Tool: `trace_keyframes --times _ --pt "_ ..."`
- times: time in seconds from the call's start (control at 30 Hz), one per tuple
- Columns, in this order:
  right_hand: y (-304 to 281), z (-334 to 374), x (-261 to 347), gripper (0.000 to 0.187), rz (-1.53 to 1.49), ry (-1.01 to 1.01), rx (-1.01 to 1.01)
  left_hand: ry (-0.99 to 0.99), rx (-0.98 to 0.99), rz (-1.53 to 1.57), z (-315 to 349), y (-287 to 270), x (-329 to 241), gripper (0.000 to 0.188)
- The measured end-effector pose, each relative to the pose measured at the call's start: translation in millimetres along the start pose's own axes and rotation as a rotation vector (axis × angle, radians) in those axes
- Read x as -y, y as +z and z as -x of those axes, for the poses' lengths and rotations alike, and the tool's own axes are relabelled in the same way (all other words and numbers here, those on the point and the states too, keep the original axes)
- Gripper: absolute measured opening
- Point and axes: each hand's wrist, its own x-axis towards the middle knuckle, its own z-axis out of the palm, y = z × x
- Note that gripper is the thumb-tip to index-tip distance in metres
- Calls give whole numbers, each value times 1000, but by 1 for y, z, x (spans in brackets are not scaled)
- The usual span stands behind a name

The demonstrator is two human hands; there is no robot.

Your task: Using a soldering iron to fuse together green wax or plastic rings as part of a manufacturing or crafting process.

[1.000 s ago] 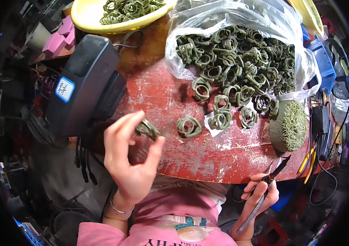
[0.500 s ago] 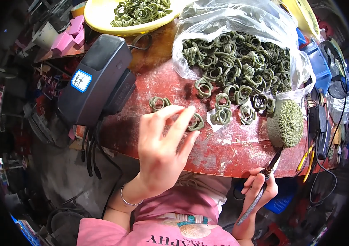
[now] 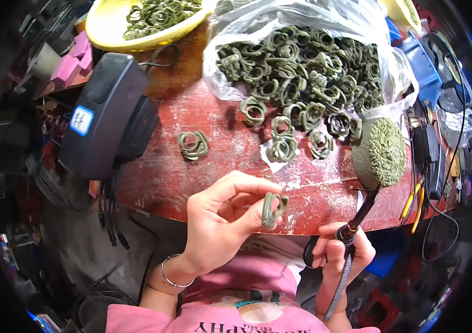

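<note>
My left hand (image 3: 216,225) is closed in a pinch on a small green ring (image 3: 267,211), just above the near table edge. My right hand (image 3: 352,250) grips a dark corded pen-shaped tool (image 3: 365,211), much like a soldering iron. Its far end reaches the lower side of a green block (image 3: 388,152) with a rough, grainy face; whether they touch I cannot tell. Another ring piece (image 3: 192,145) lies alone on the red table, left of the rest. Several more green rings (image 3: 283,149) lie in front of the pile, some on a white scrap.
A clear plastic bag (image 3: 219,83) spills a heap of green rings (image 3: 302,66). At the back left are a yellow bowl (image 3: 98,28) of rings and a dark machine (image 3: 100,111) with cables. Blue bins (image 3: 422,66) and yellow-handled pliers (image 3: 411,200) stand right of the block.
My left hand has picked up a ring from the table and drawn it back toward me. My right hand still holds the tool near the block. The whole view has shifted slightly.
</note>
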Motion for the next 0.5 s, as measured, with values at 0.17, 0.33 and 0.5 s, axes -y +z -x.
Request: trace_keyframes --times 0.17,0.33,0.5 --pt "12 -6 18 22 -185 49 102 -120 27 136 4 15 -8 18" --pt "13 -2 23 23 -226 81 62 272 71 -398 6 12 -5 26" --pt "19 -1 21 26 -168 42 61 416 54 -654 6 16 -4 31"
